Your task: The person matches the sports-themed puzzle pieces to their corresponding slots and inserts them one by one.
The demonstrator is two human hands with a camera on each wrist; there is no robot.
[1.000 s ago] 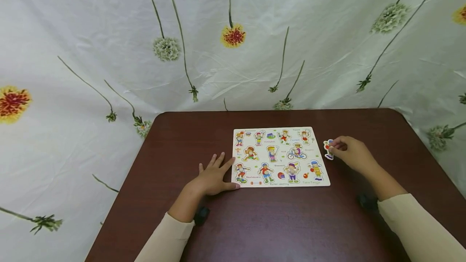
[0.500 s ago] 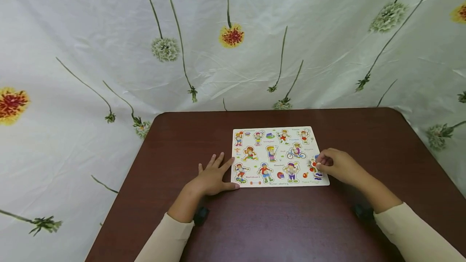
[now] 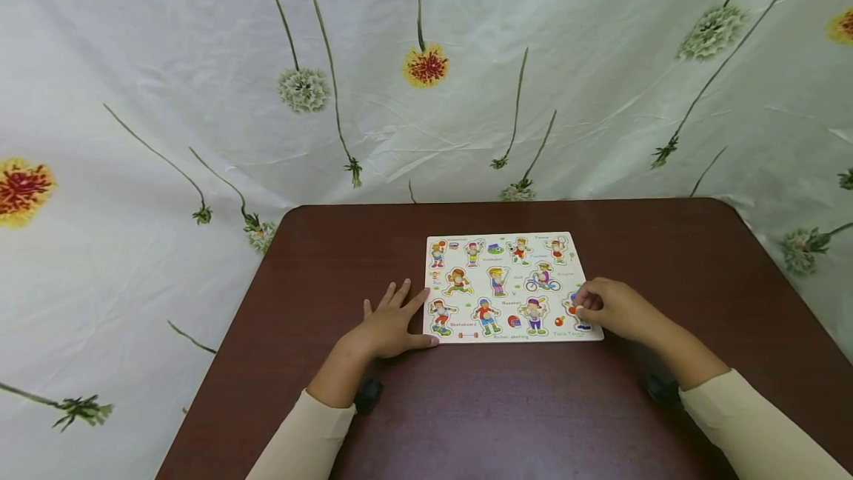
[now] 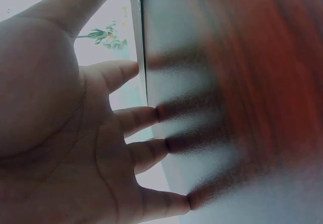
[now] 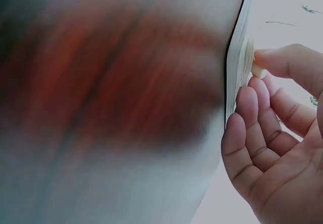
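we see the right hand [image 3: 613, 310] at the near right corner of the puzzle board [image 3: 509, 284], its fingers curled over a small figure piece [image 3: 574, 307] and pinching it against the board's surface; only a sliver of the piece shows past the fingertips in the head view. from the right wrist view the fingertips [image 5: 247, 100] are bent against the board's edge [image 5: 234, 72], with the thumb above them pressing on a pale bit of the piece [image 5: 258, 71].

the left hand [image 3: 389, 324] lies flat on the table [image 3: 506, 406] with its fingers spread and straight, holding nothing; its thumb and forefinger touch the board's near left edge. the left wrist view shows the palm [image 4: 60, 133] and four straight fingers resting on the tabletop.

the board sits around the middle of the dark brown table, its other slots filled with small cartoon sport figures. behind the table hangs a white cloth [image 3: 200, 95] printed with long-stemmed flowers. cream sleeves [image 3: 753, 421] cover both forearms.
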